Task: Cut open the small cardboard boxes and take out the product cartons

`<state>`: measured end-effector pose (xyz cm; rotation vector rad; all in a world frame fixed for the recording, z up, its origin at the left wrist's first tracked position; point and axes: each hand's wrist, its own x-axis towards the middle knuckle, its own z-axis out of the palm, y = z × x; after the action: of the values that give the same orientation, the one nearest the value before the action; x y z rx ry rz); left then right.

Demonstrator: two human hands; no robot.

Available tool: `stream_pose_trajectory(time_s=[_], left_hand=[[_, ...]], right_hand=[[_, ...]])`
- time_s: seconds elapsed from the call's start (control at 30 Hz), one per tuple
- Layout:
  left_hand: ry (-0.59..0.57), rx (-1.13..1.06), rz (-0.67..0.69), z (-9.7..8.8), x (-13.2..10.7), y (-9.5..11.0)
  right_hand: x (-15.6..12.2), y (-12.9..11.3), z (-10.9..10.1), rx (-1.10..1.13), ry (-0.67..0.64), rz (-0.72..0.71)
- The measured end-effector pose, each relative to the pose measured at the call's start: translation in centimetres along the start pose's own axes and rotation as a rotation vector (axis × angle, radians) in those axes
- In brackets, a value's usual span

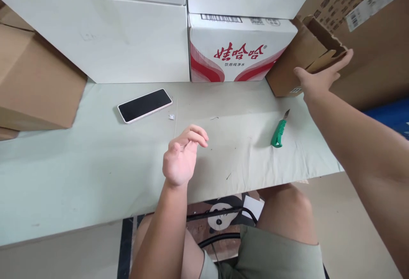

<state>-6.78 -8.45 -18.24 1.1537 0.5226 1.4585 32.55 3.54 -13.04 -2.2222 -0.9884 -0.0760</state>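
My left hand (183, 155) is raised over the pale green table cover, palm up, with its fingers loosely bent and nothing in it. At the far right, my right hand (321, 79) is stretched out with thumb and fingers spread beside the upper edge of an open brown cardboard box (287, 68). Whether it touches the box I cannot tell, and the inside of the box is mostly hidden. Below that hand lies a green utility knife (278, 133), its blade out and pointing away from me. A phone (145, 105) with a dark screen lies left of centre, near a small white square piece (171, 117).
White boxes (137, 40) stand along the back, next to a red-and-white carton (243, 53). Brown cartons (38, 79) are at the left, and a large printed carton (367, 53) rises at the right. The table cover's front edge (223, 197) runs above my knees.
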Motion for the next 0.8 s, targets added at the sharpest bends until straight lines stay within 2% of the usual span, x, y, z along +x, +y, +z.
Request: stream_pose_trajectory(time_s=[0.1, 0.3, 0.43, 0.57, 0.67, 0.8], left_hand=[[0.006, 0.038, -0.016, -0.1, 0.0, 0.0], [-0.046, 0.068, -0.011, -0.4, 0.2, -0.2], [-0.06, 0.061, -0.001, -0.7, 0.3, -0.5], [-0.058, 0.097, -0.032, -0.7, 0.4, -0.5], [-0.048, 0.099, -0.039, -0.6, 0.4, -0.3], [-0.044, 0.045, -0.005, -0.6, -0.1, 0.6]], right_hand=[[0.4, -1.7, 1.0, 0.129, 0.005, 0.172], [1.6, -3.8, 3.0, 0.101, -0.024, 0.132], [2.6, -3.4, 4.5, 0.086, -0.149, 0.009], [2.4, -2.5, 5.7, 0.062, -0.197, -0.009], [1.1, -1.8, 5.3, -0.002, -0.229, -0.036], [-1.7, -1.7, 3.1, -0.074, -0.299, -0.188]])
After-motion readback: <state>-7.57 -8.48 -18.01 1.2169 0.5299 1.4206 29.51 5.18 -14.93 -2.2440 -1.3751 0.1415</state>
